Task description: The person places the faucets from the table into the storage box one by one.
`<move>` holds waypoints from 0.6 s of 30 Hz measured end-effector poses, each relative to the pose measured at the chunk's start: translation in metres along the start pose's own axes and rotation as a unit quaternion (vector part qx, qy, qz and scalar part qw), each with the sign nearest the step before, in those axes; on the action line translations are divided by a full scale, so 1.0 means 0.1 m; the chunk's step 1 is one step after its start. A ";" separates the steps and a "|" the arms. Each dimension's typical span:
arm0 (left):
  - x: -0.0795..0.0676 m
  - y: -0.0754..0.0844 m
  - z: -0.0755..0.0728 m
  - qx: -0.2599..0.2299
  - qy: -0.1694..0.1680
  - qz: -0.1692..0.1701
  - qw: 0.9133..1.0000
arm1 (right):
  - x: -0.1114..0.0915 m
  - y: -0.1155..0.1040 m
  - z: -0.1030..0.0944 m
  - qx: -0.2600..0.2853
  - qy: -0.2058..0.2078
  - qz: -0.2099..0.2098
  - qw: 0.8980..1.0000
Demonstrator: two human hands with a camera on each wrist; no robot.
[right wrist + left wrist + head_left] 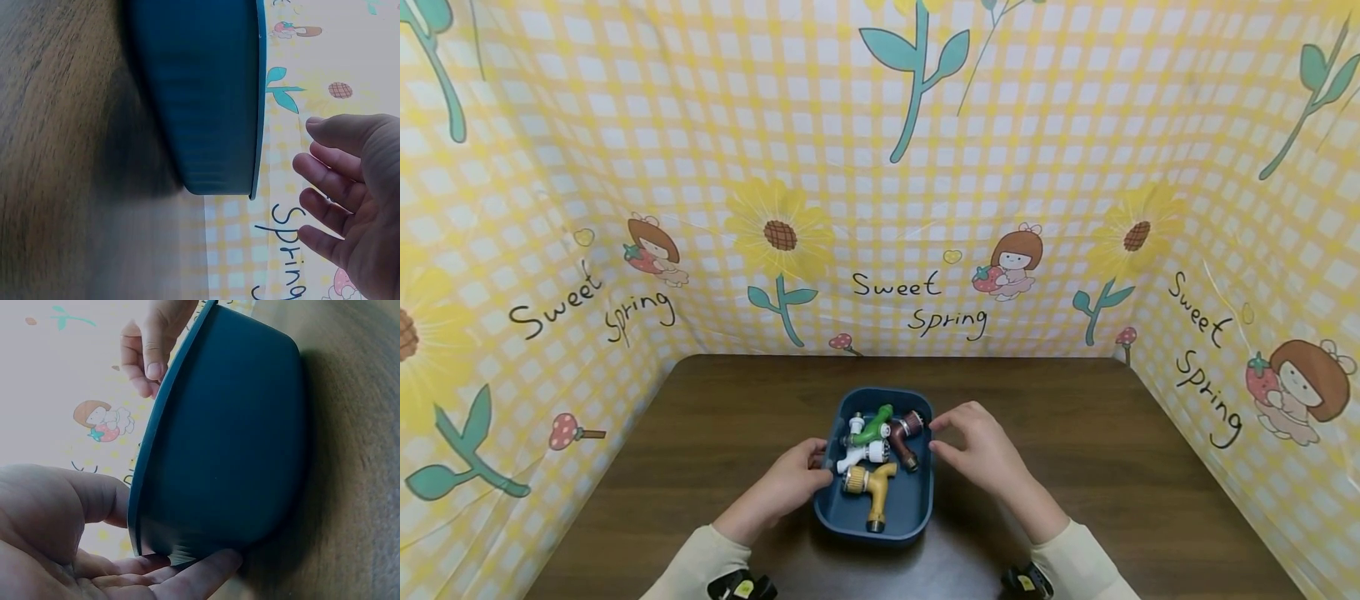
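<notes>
A dark blue plastic bin stands on the wooden table, seen from outside in both wrist views. My left hand grips its left side, thumb at the rim and fingers against the outer wall. Beside the right rim hovers my right hand, fingers loosely bent; the right wrist view shows that hand apart from the bin, holding nothing. Inside lie small taps: a yellow tap at the near end, a white tap, a green tap and a maroon tap farther back.
The dark brown table extends on all sides of the bin. A yellow checked cloth with flowers and cartoon figures hangs behind it and along both sides. Dark wrist straps sit over the pale sleeves.
</notes>
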State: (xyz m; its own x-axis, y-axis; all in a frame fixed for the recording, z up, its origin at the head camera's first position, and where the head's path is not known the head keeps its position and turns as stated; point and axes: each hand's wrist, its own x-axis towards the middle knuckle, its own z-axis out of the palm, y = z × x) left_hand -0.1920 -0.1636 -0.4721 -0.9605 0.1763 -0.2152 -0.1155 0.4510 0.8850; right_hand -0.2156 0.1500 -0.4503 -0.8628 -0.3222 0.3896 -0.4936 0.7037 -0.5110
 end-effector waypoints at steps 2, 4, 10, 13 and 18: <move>0.01 0.00 0.00 -0.001 -0.002 -0.002 1.000 | -0.01 0.00 0.00 0.000 -0.001 0.002 1.000; 0.01 0.00 -0.01 -0.001 -0.004 -0.005 1.000 | -0.01 0.01 -0.01 -0.001 -0.002 0.000 1.000; 0.03 0.00 -0.03 -0.007 -0.011 -0.015 1.000 | -0.01 0.04 0.00 -0.004 -0.001 -0.008 1.000; 0.02 0.01 -0.04 -0.020 -0.013 -0.016 1.000 | -0.02 0.05 -0.01 -0.002 0.003 -0.007 1.000; 0.01 0.01 -0.05 -0.029 -0.010 -0.011 0.999 | -0.03 0.08 0.00 -0.007 0.008 -0.014 1.000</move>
State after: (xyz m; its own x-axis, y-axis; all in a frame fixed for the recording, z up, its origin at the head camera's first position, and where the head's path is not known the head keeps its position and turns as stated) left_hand -0.1950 -0.1674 -0.4690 -0.9524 0.1847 -0.2427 -0.1516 0.4039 0.9022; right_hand -0.2170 0.1567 -0.4557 -0.8465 -0.3314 0.4166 -0.5160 0.7033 -0.4890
